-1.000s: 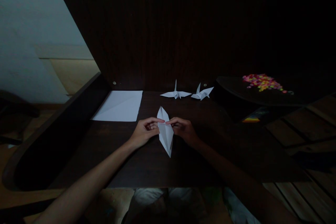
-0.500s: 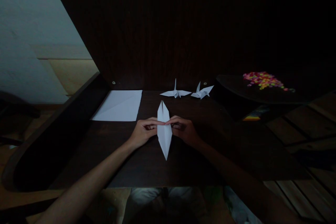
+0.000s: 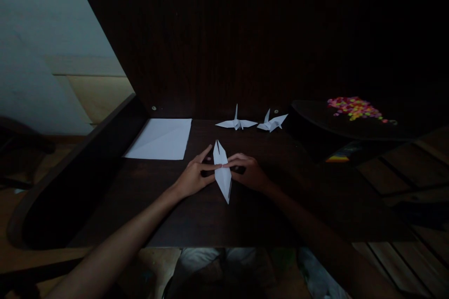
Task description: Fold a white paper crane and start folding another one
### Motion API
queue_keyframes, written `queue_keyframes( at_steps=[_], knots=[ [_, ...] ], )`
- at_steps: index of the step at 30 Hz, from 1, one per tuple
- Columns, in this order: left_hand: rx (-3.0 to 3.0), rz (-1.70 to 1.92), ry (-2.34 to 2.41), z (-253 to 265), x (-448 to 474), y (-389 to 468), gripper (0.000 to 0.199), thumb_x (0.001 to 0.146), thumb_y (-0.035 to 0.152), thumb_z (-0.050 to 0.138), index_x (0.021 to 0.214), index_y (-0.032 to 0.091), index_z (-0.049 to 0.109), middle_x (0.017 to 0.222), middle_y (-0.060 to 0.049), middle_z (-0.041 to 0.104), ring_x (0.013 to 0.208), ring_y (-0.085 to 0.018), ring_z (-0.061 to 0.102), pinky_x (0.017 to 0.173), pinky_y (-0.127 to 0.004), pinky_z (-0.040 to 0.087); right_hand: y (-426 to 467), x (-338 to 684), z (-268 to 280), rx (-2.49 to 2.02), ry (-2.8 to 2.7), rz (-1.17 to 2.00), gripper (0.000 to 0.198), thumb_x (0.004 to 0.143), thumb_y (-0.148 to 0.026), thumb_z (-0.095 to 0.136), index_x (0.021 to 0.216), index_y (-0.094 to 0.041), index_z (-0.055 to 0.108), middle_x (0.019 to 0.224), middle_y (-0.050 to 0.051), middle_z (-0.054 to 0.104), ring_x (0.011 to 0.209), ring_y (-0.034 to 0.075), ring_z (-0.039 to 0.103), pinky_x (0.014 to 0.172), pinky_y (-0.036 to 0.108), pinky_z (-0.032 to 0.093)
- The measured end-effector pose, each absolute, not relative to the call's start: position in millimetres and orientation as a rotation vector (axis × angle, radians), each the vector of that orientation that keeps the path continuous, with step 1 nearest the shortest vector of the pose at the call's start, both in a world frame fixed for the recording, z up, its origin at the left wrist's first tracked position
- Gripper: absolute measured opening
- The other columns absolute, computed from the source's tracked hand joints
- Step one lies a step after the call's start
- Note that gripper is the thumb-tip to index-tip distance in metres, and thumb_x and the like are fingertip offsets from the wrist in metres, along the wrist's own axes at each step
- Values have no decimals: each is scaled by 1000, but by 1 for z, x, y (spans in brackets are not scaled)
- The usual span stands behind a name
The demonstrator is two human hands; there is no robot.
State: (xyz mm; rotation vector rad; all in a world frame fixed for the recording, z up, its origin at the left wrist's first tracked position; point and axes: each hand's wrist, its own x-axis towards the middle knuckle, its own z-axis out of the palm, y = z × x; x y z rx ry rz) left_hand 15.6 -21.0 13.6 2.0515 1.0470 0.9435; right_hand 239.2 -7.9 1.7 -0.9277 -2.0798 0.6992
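Observation:
A folded white origami paper (image 3: 222, 180), long and diamond-shaped with a slit at its far tip, is held between my two hands above the dark desk (image 3: 196, 224). My left hand (image 3: 192, 175) pinches its left edge, index finger across the top and thumb lower down; other fingers stretch away from the paper. From the other side my right hand (image 3: 249, 173) grips the right edge, its index fingertip meeting the left one at the paper's middle. Beyond them stand two finished paper cranes, one crane (image 3: 237, 124) straight ahead and another crane (image 3: 272, 124) to its right.
White paper sheets (image 3: 161, 139) lie at the back left of the desk. A raised side panel (image 3: 80, 163) bounds the left. On a dark shelf (image 3: 308, 112) at the right is a pile of small colourful pieces (image 3: 356, 108). A dark wooden board (image 3: 210, 46) rises behind.
The folded paper has tilted, its near tip shifting right and away from me. My left hand's rear fingers have spread out from the paper. The view has shifted slightly.

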Motion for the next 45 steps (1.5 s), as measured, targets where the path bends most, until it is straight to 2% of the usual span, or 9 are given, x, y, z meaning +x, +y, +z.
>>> queue_keyframes(
  at_steps=[3, 7, 9, 12, 18, 26, 31, 38, 45],
  knots=[
    [2285, 929, 952, 11, 14, -20, 26, 81, 20, 69, 106, 28, 74, 146, -10, 45, 129, -32, 44, 107, -55, 36, -7, 243, 1, -932, -2271, 486, 23, 78, -18, 69, 100, -24, 75, 114, 10, 63, 98, 24, 56, 86, 44, 49],
    [2365, 854, 777, 7, 13, -19, 35, 86, 13, 60, 117, 27, 68, 128, -10, 63, 122, -26, 54, 106, -49, 41, -11, 248, 5, -800, -2519, 326, 38, 82, -21, 66, 119, -24, 66, 138, 12, 51, 121, 30, 46, 96, 51, 43],
    [2371, 798, 772, 5, 11, -19, 40, 86, 13, 59, 124, 25, 64, 126, -9, 64, 120, -24, 58, 106, -46, 42, -12, 250, 5, -755, -2591, 275, 40, 84, -22, 64, 124, -23, 63, 140, 13, 51, 124, 30, 46, 96, 52, 43],
    [2362, 764, 756, 5, 8, -20, 43, 85, 13, 60, 127, 23, 61, 132, -9, 60, 124, -24, 55, 109, -43, 40, -11, 252, 2, -703, -2621, 225, 32, 88, -23, 60, 119, -24, 66, 136, 12, 57, 122, 28, 51, 96, 49, 44],
    [2508, 645, 760, 3, 4, -21, 40, 86, 17, 60, 126, 19, 62, 137, -12, 53, 130, -26, 49, 113, -46, 34, -10, 254, -3, -691, -2660, 178, 26, 87, -25, 61, 111, -26, 70, 132, 9, 61, 125, 29, 52, 96, 50, 44],
    [2423, 797, 807, 5, 3, -17, 45, 88, 20, 60, 132, 23, 56, 126, -10, 65, 114, -24, 63, 102, -37, 47, -10, 248, -1, -784, -2520, 297, 37, 86, -17, 57, 123, -19, 63, 122, 13, 67, 111, 24, 63, 92, 41, 48],
    [2365, 804, 983, 1, 6, -15, 55, 93, 24, 55, 145, 25, 38, 120, -9, 67, 106, -23, 66, 95, -38, 51, -6, 244, -1, -848, -2424, 388, 28, 86, -14, 59, 112, -17, 68, 110, 12, 71, 102, 23, 65, 89, 40, 49],
    [2414, 959, 1027, 3, 14, -12, 23, 93, 27, 55, 115, 20, 56, 116, -9, 56, 110, -21, 58, 95, -36, 51, 0, 233, -5, -953, -2117, 527, 18, 84, -20, 66, 102, -18, 67, 87, 6, 71, 80, 18, 65, 75, 31, 52],
    [2377, 984, 1052, 3, 13, -9, 13, 90, 27, 60, 97, 17, 63, 117, -10, 54, 97, -19, 61, 84, -33, 55, 5, 229, -10, -1043, -2042, 545, 21, 80, -21, 69, 99, -19, 63, 78, 3, 67, 72, 17, 61, 68, 29, 48]
  ],
)
